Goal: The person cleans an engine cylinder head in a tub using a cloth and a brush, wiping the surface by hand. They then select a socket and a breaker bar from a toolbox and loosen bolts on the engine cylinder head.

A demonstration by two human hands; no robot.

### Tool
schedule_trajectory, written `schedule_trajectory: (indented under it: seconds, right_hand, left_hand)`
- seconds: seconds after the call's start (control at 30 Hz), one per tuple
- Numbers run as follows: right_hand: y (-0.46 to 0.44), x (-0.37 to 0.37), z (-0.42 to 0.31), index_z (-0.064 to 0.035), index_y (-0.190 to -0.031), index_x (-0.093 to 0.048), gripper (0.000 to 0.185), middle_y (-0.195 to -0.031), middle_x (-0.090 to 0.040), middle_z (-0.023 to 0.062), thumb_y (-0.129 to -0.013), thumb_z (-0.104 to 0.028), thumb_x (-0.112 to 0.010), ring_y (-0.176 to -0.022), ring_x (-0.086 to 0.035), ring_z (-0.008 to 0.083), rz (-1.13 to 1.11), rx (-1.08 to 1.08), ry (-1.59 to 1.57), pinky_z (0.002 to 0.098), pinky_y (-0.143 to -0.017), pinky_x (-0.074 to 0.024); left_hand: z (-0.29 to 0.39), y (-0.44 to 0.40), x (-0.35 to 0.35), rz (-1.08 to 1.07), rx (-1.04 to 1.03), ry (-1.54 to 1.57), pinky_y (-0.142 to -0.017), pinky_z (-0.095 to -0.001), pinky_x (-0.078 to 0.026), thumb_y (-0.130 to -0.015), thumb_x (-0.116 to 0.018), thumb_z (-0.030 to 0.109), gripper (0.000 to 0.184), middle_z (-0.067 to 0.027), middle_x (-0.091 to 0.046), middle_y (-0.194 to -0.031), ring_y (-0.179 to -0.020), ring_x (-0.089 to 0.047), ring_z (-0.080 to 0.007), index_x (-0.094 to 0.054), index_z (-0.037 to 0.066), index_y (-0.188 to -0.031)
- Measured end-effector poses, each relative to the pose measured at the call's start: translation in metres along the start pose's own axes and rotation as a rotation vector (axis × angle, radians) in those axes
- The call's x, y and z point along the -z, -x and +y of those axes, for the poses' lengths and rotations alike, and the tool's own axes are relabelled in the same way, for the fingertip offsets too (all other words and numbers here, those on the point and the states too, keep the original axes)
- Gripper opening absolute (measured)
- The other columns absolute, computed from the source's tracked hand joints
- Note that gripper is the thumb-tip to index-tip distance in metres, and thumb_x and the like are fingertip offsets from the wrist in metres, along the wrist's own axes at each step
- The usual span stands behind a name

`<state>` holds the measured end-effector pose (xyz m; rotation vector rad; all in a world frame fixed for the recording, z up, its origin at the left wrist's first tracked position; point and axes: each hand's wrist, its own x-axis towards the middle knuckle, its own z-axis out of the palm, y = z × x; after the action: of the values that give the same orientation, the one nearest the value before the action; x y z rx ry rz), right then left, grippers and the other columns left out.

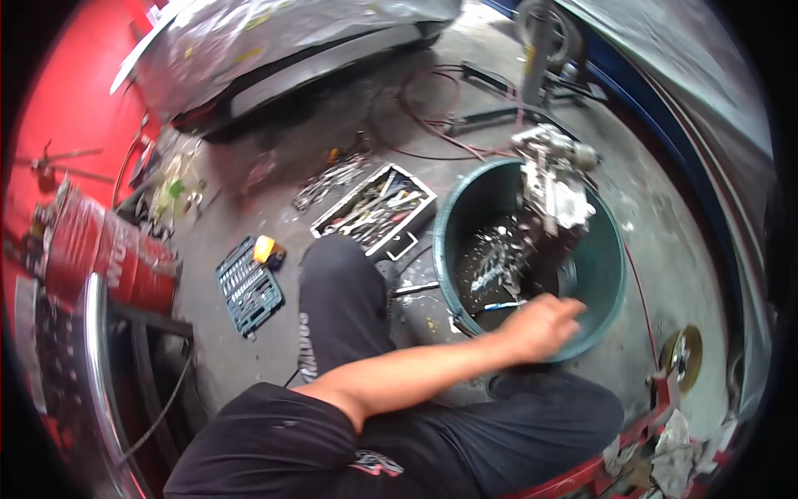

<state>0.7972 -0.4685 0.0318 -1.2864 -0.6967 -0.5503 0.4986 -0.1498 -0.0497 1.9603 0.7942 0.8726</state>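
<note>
Right of centre, a bulky silvery metal mechanical part (555,187) sits at the far rim of a round green plastic tub (605,266); likely heavy, rigid, slippery, best gripped underneath. Left hand (544,328) nearby, fingers blurred, grip unclear; right hand unseen.

stained grey floor (332,150), red wall (58,108) at left, plastic-covered car (283,50), 1 red drum (108,249)

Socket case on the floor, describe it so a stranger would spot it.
On the grey floor, left of the person's left knee, lies an open teal case. Its sockets sit in neat rows, unlike the jumbled tools in the white-edged tray.
</note>
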Motion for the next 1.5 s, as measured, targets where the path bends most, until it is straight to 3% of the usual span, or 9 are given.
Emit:
schedule_trajectory:
  seconds: [0.1,0.2,0.4,0.6,0.67,0.93,1.03,1.33,1.5]
  right_hand:
    - [0.023,-0.067,-0.036,0.0063,-0.101,-0.064,0.029,-0.099,-0.066,0.0207,-0.092,-0.021,-0.059,-0.083,-0.065,0.0322,-0.447,0.248,0.145,0.0398,-0.076,-0.0558]
    - [0.095,-0.166,-0.079,0.0031,-0.109,-0.062,0.033,-0.106,-0.065,0.0169,-0.093,-0.025,-0.055,-0.091,-0.064,0.0293,-0.584,-0.411,-0.177,0.0385,-0.081,-0.0533]
    - [0.187,-0.263,-0.089,-0.0034,-0.121,-0.059,0.039,-0.116,-0.064,0.0102,-0.100,-0.033,-0.045,-0.103,-0.063,0.0239,-0.780,-1.438,-0.500,0.0359,-0.090,-0.0493]
    - [0.215,-0.277,-0.066,-0.0023,-0.137,-0.045,0.046,-0.139,-0.048,0.0132,-0.103,-0.032,-0.040,-0.129,-0.046,0.0242,-0.845,-1.019,-0.330,0.0351,-0.109,-0.0345]
    - [0.210,-0.290,-0.093,-0.0023,-0.140,-0.042,0.052,-0.142,-0.045,0.0127,-0.102,-0.039,-0.038,-0.132,-0.042,0.0242,-0.961,-1.145,-0.678,0.0360,-0.111,-0.0317]
    - [0.204,-0.284,-0.161,-0.0028,-0.150,-0.026,0.092,-0.156,-0.027,0.0111,-0.091,-0.073,-0.036,-0.144,-0.025,0.0301,-0.992,-1.415,-0.919,0.0475,-0.117,-0.0219]
    - [0.214,-0.286,-0.189,-0.0022,-0.154,-0.014,0.091,-0.158,-0.022,0.0162,-0.094,-0.065,-0.042,-0.145,-0.023,0.0320,-1.501,-1.022,-1.016,0.0449,-0.115,-0.0221]
    - [0.239,-0.279,-0.111,0.0061,-0.143,-0.031,0.070,-0.140,-0.043,0.0181,-0.088,-0.020,-0.065,-0.127,-0.043,0.0258,-1.326,0.067,0.201,0.0389,-0.107,-0.0347]
    - [0.234,-0.310,-0.171,0.0024,-0.146,-0.030,0.071,-0.148,-0.035,0.0201,-0.091,-0.030,-0.059,-0.136,-0.038,0.0292,-1.276,-0.636,-0.367,0.0407,-0.111,-0.0312]
  left_hand:
    - [0.053,0.006,-0.016,0.035,-0.242,0.322,-0.095,-0.0432,-0.046,-0.090,-0.062,0.019,0.051,-0.0195,-0.053,-0.124,-0.112,-0.053,-0.0360,-0.047,0.005,-0.137]
    - [0.082,0.009,-0.008,0.165,-0.690,0.142,-0.101,-0.0489,-0.043,-0.078,-0.062,0.013,0.053,-0.0281,-0.049,-0.127,-0.122,-0.047,-0.0430,-0.050,-0.012,-0.124]
    - [0.031,0.039,0.037,-0.306,-0.331,-0.465,-0.098,-0.0427,-0.044,-0.074,-0.062,0.020,0.035,-0.0264,-0.063,-0.102,-0.105,-0.056,-0.0415,-0.067,-0.010,-0.093]
    - [0.025,0.055,0.096,-0.384,-0.389,-0.008,-0.111,-0.0541,-0.031,-0.066,-0.073,0.024,0.043,-0.0218,-0.063,-0.108,-0.111,-0.053,-0.0424,-0.067,-0.005,-0.097]
    - [0.038,0.061,0.095,0.274,-0.644,0.016,-0.113,-0.0599,-0.026,-0.070,-0.071,0.027,0.046,-0.0218,-0.058,-0.119,-0.118,-0.050,-0.0443,-0.063,-0.001,-0.105]
    - [0.010,0.035,0.097,0.380,-0.577,-0.056,-0.078,-0.0510,-0.045,-0.070,-0.068,0.024,0.028,-0.0134,-0.057,-0.083,-0.087,-0.056,-0.0321,-0.058,0.003,-0.084]
    - [-0.006,0.005,0.124,0.553,-0.304,0.116,-0.075,-0.0488,-0.045,-0.082,-0.064,0.022,0.023,-0.0137,-0.056,-0.079,-0.087,-0.057,-0.0343,-0.055,0.001,-0.086]
    - [0.023,0.044,0.107,0.477,-0.007,0.394,-0.081,-0.0448,-0.049,-0.095,-0.055,0.015,0.021,-0.0200,-0.051,-0.124,-0.100,-0.060,-0.0412,-0.054,0.004,-0.112]
    - [0.025,0.026,0.184,0.245,0.222,0.745,-0.080,-0.0471,-0.046,-0.100,-0.049,0.025,0.027,-0.0193,-0.062,-0.101,-0.096,-0.061,-0.0370,-0.055,0.002,-0.112]
